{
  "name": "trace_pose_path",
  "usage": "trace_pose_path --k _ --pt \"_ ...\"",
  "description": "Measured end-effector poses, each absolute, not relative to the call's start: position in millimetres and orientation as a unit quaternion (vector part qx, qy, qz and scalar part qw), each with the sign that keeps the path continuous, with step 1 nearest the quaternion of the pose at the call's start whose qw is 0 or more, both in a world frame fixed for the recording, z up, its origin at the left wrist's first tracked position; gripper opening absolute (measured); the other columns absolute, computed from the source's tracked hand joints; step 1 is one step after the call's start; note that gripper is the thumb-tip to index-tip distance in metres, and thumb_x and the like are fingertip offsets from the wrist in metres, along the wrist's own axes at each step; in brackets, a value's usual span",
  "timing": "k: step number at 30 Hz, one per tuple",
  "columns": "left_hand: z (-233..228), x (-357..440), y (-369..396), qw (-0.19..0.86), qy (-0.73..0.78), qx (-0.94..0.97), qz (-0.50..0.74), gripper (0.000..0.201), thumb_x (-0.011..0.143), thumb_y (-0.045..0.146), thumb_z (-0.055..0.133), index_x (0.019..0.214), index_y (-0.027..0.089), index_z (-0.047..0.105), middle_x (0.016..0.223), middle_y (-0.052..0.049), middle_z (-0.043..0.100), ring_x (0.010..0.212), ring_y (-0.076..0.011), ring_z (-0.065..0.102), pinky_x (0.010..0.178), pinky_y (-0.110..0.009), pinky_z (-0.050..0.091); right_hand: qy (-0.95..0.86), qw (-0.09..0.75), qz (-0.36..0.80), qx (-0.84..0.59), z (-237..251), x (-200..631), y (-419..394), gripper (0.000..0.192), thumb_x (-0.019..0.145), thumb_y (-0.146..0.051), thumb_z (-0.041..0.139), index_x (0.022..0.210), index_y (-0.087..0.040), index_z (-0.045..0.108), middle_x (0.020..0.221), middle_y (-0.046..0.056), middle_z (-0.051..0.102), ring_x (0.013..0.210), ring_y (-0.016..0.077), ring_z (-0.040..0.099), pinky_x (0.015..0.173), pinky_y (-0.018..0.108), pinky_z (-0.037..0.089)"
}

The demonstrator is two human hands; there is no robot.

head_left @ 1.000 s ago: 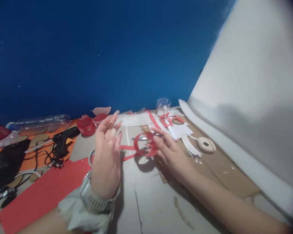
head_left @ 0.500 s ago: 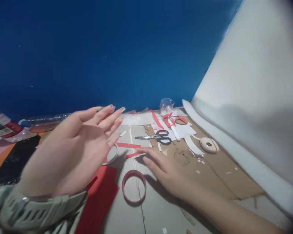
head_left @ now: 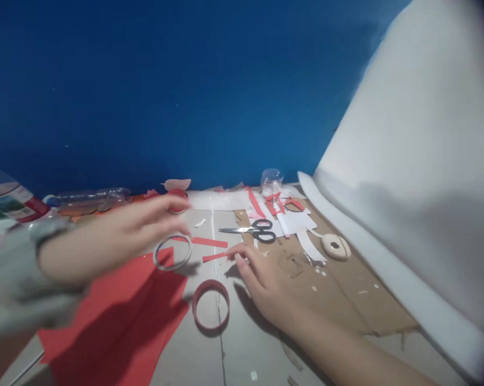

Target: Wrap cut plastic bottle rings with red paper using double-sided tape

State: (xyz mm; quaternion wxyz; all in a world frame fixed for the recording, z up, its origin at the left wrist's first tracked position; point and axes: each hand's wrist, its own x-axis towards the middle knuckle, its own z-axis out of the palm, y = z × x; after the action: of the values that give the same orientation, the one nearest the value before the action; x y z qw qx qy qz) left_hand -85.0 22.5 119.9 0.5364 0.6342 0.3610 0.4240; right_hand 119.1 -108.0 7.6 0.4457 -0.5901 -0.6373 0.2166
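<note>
L hand (head_left: 117,236), blurred, fingers spread, holding nothing, hovers over a thin grey tape ring (head_left: 172,252) lying on a red paper sheet (head_left: 117,316). Red paper ring (head_left: 210,304) lies flat on the desk (head_left: 209,354), just beside R hand (head_left: 261,279). R grip flat, fingers apart, tips touching a short red paper strip (head_left: 214,257).

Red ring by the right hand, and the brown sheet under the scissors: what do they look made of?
Red ring: probably a matte paper strip, thin-walled and the same red as the paper sheet beside it. Brown sheet: likely cardboard, dull tan with a ragged edge.
</note>
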Motion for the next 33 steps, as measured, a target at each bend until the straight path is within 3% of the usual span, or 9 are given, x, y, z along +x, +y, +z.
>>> trace_pose_path --k 2,4,6,9,13,16,20,25,33 --pt "90 -90 -3 0.279 0.373 0.826 0.318 0.032 0.066 0.017 0.076 0.097 0.020 0.073 0.109 -0.007 0.071 0.133 -0.0369 0.038 0.112 -0.056 -0.006 -0.660 0.448 0.205 -0.568 9 119 -111 0.021 0.097 -0.022 0.035 0.101 -0.022 0.056 0.096 0.005 0.064 0.091 0.0187 0.061 0.081 0.034 0.050" --pt "57 -95 -29 0.148 0.323 0.898 0.259 0.039 0.078 0.020 0.065 0.116 0.028 0.066 0.124 -0.005 0.066 0.127 -0.0337 0.047 0.114 -0.057 -0.003 -0.703 0.441 0.185 -0.526 12 117 -113 0.021 0.093 -0.018 0.041 0.104 -0.022 0.057 0.100 0.006 0.065 0.095 0.0200 0.060 0.085 0.036 0.050" --pt "26 -100 -51 0.145 0.319 0.900 0.257 0.055 0.085 0.021 0.056 0.138 0.029 0.045 0.141 -0.007 0.051 0.132 -0.0313 0.042 0.114 -0.055 0.015 -0.782 0.401 0.149 -0.454 13 113 -115 0.028 0.087 -0.017 0.047 0.112 -0.020 0.059 0.109 0.009 0.066 0.103 0.0228 0.059 0.093 0.041 0.047" --pt "-7 -103 -71 0.206 0.368 0.857 0.295 0.062 0.090 0.020 0.048 0.146 0.031 0.025 0.148 -0.008 0.041 0.135 -0.0280 0.039 0.110 -0.052 0.030 -0.860 0.315 0.113 -0.385 13 105 -114 0.046 0.086 -0.031 0.056 0.129 -0.017 0.053 0.132 0.014 0.058 0.123 0.0294 0.051 0.106 0.049 0.036" --pt "-27 -100 -74 0.267 0.384 0.792 0.392 0.053 0.092 0.025 0.043 0.144 0.030 0.031 0.148 -0.009 0.041 0.137 -0.0287 0.035 0.112 -0.053 0.027 -0.881 0.274 0.119 -0.366 9 99 -113 0.059 0.085 -0.049 0.057 0.137 -0.022 0.046 0.136 0.011 0.056 0.129 0.0293 0.047 0.112 0.049 0.028" --pt "-32 -98 -72 0.255 0.369 0.787 0.424 0.047 0.091 0.027 0.043 0.137 0.032 0.040 0.145 -0.008 0.043 0.135 -0.0300 0.036 0.109 -0.054 0.031 -0.863 0.315 0.086 -0.384 10 103 -113 0.045 0.087 -0.036 0.052 0.130 -0.022 0.052 0.126 0.009 0.064 0.123 0.0278 0.052 0.110 0.049 0.030" --pt "-34 -100 -77 0.142 0.394 0.831 0.366 0.040 0.087 0.020 0.048 0.124 0.033 0.056 0.142 -0.006 0.048 0.135 -0.0326 0.034 0.109 -0.057 0.028 -0.784 0.385 0.098 -0.477 15 109 -112 0.027 0.086 -0.015 0.044 0.108 -0.023 0.057 0.104 0.008 0.066 0.102 0.0229 0.059 0.095 0.044 0.045" --pt "-35 -102 -77 0.103 0.365 0.875 0.300 0.052 0.080 0.028 0.057 0.132 0.029 0.052 0.147 -0.009 0.043 0.137 -0.0379 0.028 0.108 -0.060 0.026 -0.745 0.370 0.165 -0.531 11 107 -108 0.032 0.085 -0.010 0.048 0.114 -0.024 0.052 0.115 0.007 0.057 0.111 0.0209 0.052 0.095 0.039 0.045" --pt "-41 -104 -67 0.136 0.367 0.876 0.283 0.043 0.084 0.029 0.052 0.127 0.030 0.055 0.144 -0.009 0.046 0.133 -0.0352 0.035 0.104 -0.057 0.034 -0.727 0.350 0.229 -0.545 6 105 -105 0.047 0.080 -0.005 0.051 0.123 -0.025 0.045 0.122 0.006 0.052 0.116 0.0195 0.048 0.099 0.037 0.041"
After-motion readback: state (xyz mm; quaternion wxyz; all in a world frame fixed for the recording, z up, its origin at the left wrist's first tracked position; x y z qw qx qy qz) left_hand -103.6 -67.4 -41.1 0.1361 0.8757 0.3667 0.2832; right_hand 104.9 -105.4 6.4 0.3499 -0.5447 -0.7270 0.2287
